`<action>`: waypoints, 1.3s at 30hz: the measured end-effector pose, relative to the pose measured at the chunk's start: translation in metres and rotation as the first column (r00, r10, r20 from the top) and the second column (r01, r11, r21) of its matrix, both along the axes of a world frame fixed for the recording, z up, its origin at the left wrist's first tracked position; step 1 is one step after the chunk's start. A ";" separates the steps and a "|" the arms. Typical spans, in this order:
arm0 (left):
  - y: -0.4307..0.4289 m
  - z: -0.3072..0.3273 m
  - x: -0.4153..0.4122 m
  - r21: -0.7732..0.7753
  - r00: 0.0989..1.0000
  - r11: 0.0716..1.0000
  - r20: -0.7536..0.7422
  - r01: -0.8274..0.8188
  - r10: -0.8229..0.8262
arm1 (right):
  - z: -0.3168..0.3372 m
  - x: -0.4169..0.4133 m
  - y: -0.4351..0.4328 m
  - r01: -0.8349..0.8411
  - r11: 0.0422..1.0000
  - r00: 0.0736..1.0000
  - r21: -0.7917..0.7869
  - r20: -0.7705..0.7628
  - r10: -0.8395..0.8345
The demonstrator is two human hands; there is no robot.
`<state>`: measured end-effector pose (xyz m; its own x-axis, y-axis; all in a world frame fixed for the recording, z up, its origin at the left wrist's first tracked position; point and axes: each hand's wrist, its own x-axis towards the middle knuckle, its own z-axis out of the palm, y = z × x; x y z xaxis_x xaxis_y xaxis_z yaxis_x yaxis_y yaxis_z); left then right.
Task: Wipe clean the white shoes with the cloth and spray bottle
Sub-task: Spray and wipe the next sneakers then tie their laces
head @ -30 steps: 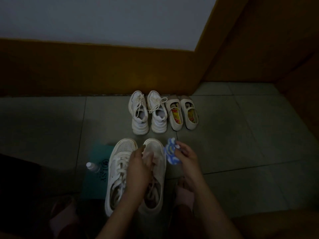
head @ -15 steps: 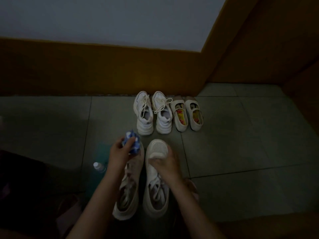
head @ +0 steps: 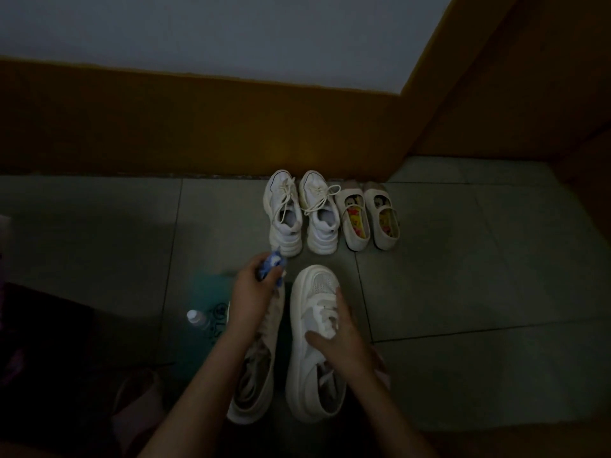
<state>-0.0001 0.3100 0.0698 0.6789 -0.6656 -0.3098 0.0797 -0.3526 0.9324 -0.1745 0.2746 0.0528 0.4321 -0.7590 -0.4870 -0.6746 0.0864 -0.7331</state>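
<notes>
Slides right hand [head: 344,338] back from toe onto laces of white lace-up sneaker [head: 305,312], curled round it; clutches crumpled blue-and-white cloth [head: 270,263] in left hand [head: 253,287].

Light: very dim, bluish, no clear source.
Brightest: white shoes [head: 305,302] and upper wall [head: 231,28].
Shadows: deep at lower left.
Sharpness: soft; edges bowed.

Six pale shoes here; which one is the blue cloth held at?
The near left shoe: the left hand holds the blue cloth at its toe. The right hand grips the near right shoe; the four shoes by the wall are untouched.
</notes>
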 end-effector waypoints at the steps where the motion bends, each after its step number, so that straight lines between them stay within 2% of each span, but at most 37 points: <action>1: -0.006 0.000 -0.002 -0.007 0.999 0.999 0.013 0.034 -0.034 | 0.001 -0.005 -0.002 0.013 0.999 0.999 0.038 0.042 -0.015; 5: -0.042 0.002 -0.010 0.001 0.954 0.969 0.174 0.247 -0.243 | 0.003 -0.015 -0.006 0.022 0.996 0.991 0.091 0.133 -0.034; 8: -0.064 -0.001 -0.019 0.119 0.852 0.894 0.272 0.431 -0.447 | 0.000 -0.019 -0.008 0.043 0.994 0.987 0.096 0.152 -0.057; 10: -0.070 -0.009 -0.024 0.175 0.788 0.850 0.320 0.497 -0.526 | -0.003 -0.022 -0.009 0.056 0.994 0.985 0.090 0.161 -0.070; 14: -0.061 -0.019 -0.027 0.122 0.795 0.871 0.363 0.477 -0.486 | -0.006 -0.026 -0.011 0.075 0.994 0.977 0.081 0.193 -0.089; 18: -0.044 -0.024 -0.037 0.043 0.861 0.933 0.373 0.357 -0.347 | -0.009 -0.029 -0.013 0.078 0.993 0.974 0.092 0.208 -0.096; 24: -0.024 -0.024 -0.054 0.013 0.879 0.961 0.402 0.275 -0.257 | -0.011 -0.034 -0.016 0.102 0.986 0.969 0.129 0.211 -0.128; 29: 0.000 -0.028 -0.065 0.057 0.893 0.964 0.365 0.260 -0.262 | -0.012 -0.035 -0.018 0.072 0.986 0.971 0.153 0.213 -0.105; 39: 0.028 -0.026 -0.081 0.045 0.925 0.975 0.310 0.217 -0.220 | -0.014 -0.036 -0.020 0.046 0.984 0.973 0.174 0.213 -0.083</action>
<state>-0.0815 0.3382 0.0439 0.5801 -0.8065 -0.1140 -0.2937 -0.3376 0.8943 -0.2108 0.2541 0.0389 0.4952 -0.7049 -0.5078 -0.4882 0.2577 -0.8338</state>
